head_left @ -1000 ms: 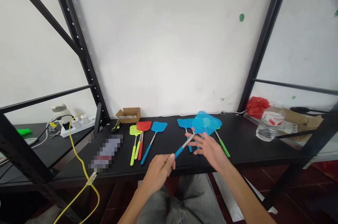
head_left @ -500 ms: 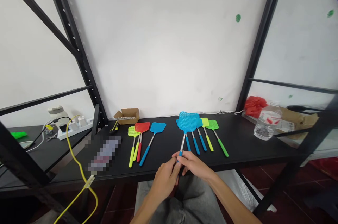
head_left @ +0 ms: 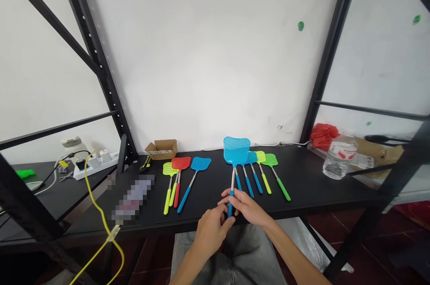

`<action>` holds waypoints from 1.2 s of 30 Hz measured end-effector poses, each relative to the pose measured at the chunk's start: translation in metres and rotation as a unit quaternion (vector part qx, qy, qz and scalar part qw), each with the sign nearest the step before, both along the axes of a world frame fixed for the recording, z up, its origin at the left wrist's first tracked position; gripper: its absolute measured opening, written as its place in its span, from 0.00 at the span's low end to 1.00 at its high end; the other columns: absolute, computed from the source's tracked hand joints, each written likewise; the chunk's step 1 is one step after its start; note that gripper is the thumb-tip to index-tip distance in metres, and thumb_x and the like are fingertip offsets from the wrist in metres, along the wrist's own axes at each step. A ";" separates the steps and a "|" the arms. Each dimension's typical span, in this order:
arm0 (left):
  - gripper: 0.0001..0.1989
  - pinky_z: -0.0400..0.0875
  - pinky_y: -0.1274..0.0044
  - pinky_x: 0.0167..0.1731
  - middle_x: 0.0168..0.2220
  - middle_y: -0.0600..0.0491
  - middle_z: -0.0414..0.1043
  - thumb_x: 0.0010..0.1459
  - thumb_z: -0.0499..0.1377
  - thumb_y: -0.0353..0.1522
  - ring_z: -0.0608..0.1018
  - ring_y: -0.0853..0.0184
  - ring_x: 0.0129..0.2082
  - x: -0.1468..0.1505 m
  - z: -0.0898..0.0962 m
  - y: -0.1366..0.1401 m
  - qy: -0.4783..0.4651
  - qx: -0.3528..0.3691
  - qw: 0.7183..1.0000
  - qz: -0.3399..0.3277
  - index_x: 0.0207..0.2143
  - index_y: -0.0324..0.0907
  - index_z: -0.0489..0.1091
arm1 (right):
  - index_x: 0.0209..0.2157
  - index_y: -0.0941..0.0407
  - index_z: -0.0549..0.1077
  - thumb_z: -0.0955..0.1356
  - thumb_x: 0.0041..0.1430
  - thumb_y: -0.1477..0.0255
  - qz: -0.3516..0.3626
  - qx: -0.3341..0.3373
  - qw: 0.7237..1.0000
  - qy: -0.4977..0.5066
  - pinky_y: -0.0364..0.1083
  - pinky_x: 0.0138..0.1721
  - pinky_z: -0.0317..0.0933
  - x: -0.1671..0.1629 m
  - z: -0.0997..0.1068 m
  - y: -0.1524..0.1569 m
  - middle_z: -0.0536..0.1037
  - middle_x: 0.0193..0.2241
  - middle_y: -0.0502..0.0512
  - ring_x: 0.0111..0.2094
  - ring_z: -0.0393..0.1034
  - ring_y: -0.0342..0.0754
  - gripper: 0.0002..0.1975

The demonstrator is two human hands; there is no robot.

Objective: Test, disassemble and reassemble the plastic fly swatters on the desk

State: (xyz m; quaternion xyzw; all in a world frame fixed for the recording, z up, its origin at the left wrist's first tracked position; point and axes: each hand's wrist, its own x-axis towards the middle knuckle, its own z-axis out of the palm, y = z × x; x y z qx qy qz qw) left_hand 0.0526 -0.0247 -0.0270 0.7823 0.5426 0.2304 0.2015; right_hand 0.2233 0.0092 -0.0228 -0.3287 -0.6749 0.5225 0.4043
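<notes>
A blue fly swatter [head_left: 237, 149] stands tilted up at the table's front edge, its mesh head away from me and its metal rod leading down to a blue grip. My left hand [head_left: 212, 230] closes around the lower end of that grip. Higher up, my right hand [head_left: 247, 206] has its fingers on the top of the grip. Behind it lie several more swatters, among them blue ones [head_left: 248, 185], a yellow one [head_left: 265, 182] and a green one [head_left: 284, 188]. To the left rest a blue swatter [head_left: 200, 164], a red one [head_left: 181, 163] and yellow ones [head_left: 167, 200].
A small open cardboard box [head_left: 163, 153] stands by the wall, near a black-and-yellow tool [head_left: 145, 164]. A yellow cable [head_left: 102, 213] hangs over the front left edge. Rightward are a water bottle [head_left: 340, 155], a red bag [head_left: 324, 136] and black rack posts [head_left: 331, 58].
The held swatter's head has risen slightly and moved a little left. My left hand has slid lower, and more of the blue grip shows between my hands.
</notes>
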 end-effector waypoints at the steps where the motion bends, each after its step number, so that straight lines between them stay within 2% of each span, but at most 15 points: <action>1: 0.09 0.54 0.77 0.27 0.28 0.56 0.72 0.60 0.55 0.40 0.73 0.63 0.32 0.000 0.000 0.000 0.000 0.000 1.000 -0.002 0.35 0.44 0.68 | 0.48 0.54 0.68 0.61 0.62 0.50 0.001 0.002 1.000 -0.003 0.47 0.31 0.63 0.000 0.000 0.000 0.78 0.41 0.59 0.40 0.71 0.53 0.24; 7: 0.10 0.52 0.77 0.26 0.27 0.55 0.71 0.59 0.55 0.40 0.71 0.64 0.30 0.000 0.001 0.000 0.010 -0.005 1.000 -0.001 0.33 0.43 0.67 | 0.48 0.54 0.69 0.62 0.62 0.52 -0.007 -0.002 1.000 -0.009 0.46 0.32 0.63 0.000 0.000 0.000 0.78 0.40 0.59 0.39 0.71 0.52 0.23; 12: 0.09 0.52 0.77 0.25 0.26 0.57 0.70 0.59 0.56 0.38 0.71 0.67 0.28 0.001 -0.002 0.001 0.007 0.004 1.000 -0.003 0.30 0.43 0.66 | 0.40 0.55 0.72 0.65 0.60 0.54 -0.008 0.002 1.000 -0.021 0.43 0.28 0.60 -0.002 0.001 0.000 0.78 0.36 0.56 0.35 0.71 0.49 0.19; 18: 0.10 0.51 0.77 0.25 0.24 0.57 0.69 0.58 0.56 0.37 0.70 0.68 0.26 0.001 -0.006 0.002 0.013 0.019 1.000 0.008 0.27 0.42 0.65 | 0.33 0.56 0.75 0.69 0.57 0.58 -0.060 0.070 0.996 -0.017 0.45 0.34 0.62 -0.010 -0.001 -0.003 0.77 0.30 0.53 0.33 0.71 0.49 0.15; 26: 0.08 0.50 0.77 0.25 0.24 0.57 0.68 0.60 0.54 0.35 0.70 0.68 0.26 0.001 -0.005 0.002 0.010 0.032 0.999 -0.006 0.29 0.43 0.66 | 0.31 0.55 0.74 0.71 0.53 0.56 -0.099 0.069 0.991 -0.063 0.46 0.33 0.62 -0.011 -0.005 -0.003 0.76 0.27 0.52 0.30 0.70 0.49 0.16; 36: 0.07 0.49 0.77 0.25 0.23 0.58 0.68 0.59 0.55 0.35 0.69 0.69 0.25 0.000 -0.007 0.002 -0.002 0.035 0.999 -0.008 0.29 0.43 0.67 | 0.32 0.56 0.73 0.70 0.55 0.58 -0.088 0.082 0.991 -0.054 0.45 0.32 0.61 -0.011 -0.009 -0.001 0.76 0.27 0.51 0.30 0.69 0.48 0.14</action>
